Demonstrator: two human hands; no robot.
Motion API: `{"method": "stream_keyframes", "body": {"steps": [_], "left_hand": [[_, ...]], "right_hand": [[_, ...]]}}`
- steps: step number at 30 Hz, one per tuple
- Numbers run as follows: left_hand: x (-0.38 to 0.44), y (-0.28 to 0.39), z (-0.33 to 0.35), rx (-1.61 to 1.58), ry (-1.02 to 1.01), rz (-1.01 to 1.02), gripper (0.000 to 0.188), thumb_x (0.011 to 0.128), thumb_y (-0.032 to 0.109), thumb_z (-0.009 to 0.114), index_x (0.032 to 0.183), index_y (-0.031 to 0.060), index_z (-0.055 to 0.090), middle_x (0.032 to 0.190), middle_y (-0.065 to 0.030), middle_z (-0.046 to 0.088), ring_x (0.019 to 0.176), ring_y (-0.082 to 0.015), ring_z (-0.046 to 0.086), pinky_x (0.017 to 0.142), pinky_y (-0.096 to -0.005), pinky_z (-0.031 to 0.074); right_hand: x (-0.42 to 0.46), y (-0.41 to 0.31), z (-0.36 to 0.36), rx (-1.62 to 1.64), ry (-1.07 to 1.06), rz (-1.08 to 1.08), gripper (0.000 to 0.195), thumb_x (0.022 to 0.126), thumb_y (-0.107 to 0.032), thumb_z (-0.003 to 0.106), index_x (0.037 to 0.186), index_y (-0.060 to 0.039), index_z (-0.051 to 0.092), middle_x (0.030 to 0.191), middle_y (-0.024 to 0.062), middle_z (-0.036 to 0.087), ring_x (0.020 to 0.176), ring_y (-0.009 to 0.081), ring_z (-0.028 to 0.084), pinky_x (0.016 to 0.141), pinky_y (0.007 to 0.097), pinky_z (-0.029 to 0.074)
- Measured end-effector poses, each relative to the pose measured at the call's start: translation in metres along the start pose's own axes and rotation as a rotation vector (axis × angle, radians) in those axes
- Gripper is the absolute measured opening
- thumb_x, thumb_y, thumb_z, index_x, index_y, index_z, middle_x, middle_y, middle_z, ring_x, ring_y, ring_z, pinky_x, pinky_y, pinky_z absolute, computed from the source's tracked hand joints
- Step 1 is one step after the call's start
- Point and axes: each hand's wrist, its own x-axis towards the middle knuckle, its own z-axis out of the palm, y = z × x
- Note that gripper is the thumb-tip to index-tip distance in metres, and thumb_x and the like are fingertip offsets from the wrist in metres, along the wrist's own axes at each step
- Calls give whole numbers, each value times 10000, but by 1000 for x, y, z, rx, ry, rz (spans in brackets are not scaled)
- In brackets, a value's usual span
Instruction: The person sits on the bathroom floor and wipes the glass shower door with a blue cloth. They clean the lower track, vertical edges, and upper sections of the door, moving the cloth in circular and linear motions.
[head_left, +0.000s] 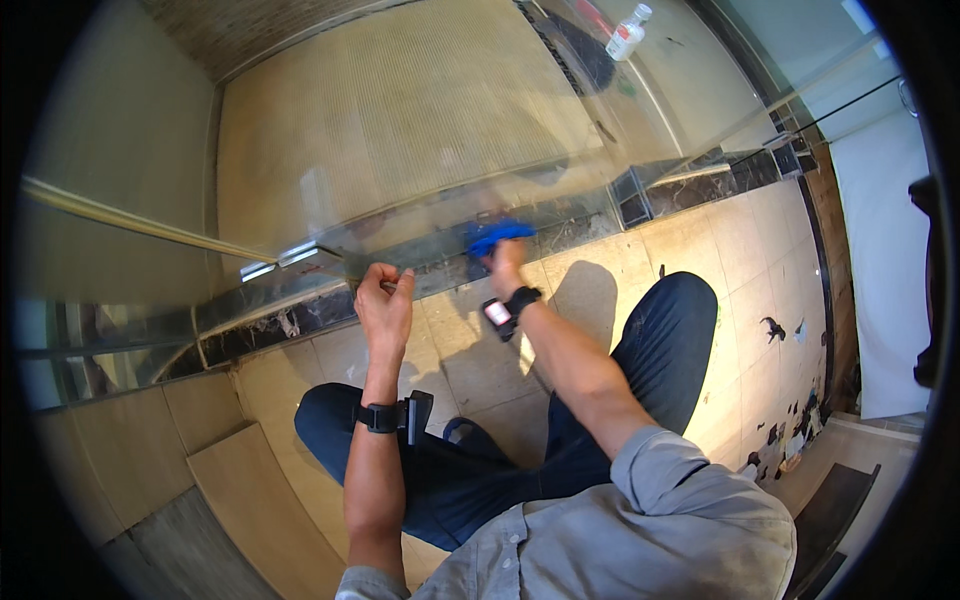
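Note:
My right hand (510, 266) is closed around a bunched blue cloth (501, 234), blurred by motion. The cloth is against or close to a clear glass panel (420, 217), low down by the dark stone curb (585, 229); whether it touches the glass is hard to tell. Farther left, my left hand (384, 307) has its fingers curled and thumb folded over at the panel's lower edge, apparently pinching it. Just beyond that hand sits a metal glass hinge (304, 253). Both wrists carry black straps with small devices.
Behind the glass lies a ribbed shower floor (397, 105). A white bottle (628, 34) stands at the far right there. Beige floor tiles (675, 240) spread around my bent knees. Dark scraps (772, 328) litter the right side, and a loose tan board (259, 502) lies lower left.

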Motion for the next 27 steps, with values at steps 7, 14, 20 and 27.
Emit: {"method": "stream_keyframes", "body": {"steps": [7, 14, 20, 27], "left_hand": [[5, -1, 1, -87, 46, 67, 206, 887, 153, 763, 892, -3, 628, 697, -61, 617, 603, -141, 540, 600, -321, 460], [2, 1, -17, -77, 93, 67, 199, 898, 131, 754, 910, -8, 611, 718, -59, 625, 630, -140, 551, 609, -316, 459], [2, -7, -22, -76, 115, 81, 203, 900, 128, 756, 919, -10, 607, 717, -54, 616, 618, -120, 525, 599, -318, 450], [7, -2, -21, -569, 256, 185, 226, 992, 136, 715, 831, 45, 586, 706, 26, 578, 620, -60, 476, 571, -232, 378]], "right_hand": [[-122, 49, 83, 242, -387, 354, 143, 924, -40, 476, 974, -91, 600, 858, 46, 622, 755, 187, 632, 642, 356, 556], [-21, -48, -4, 213, -106, -112, 55, 1026, -163, 531, 973, -156, 543, 813, -7, 598, 651, 116, 554, 536, 284, 461], [-24, -73, -2, 284, 85, -137, 138, 1066, -225, 467, 986, -133, 532, 892, 17, 605, 807, 151, 592, 649, 340, 531], [-183, 4, 102, 117, -352, 9, 76, 1063, -180, 544, 1093, -110, 544, 943, 19, 594, 817, 148, 614, 701, 333, 560]]}}
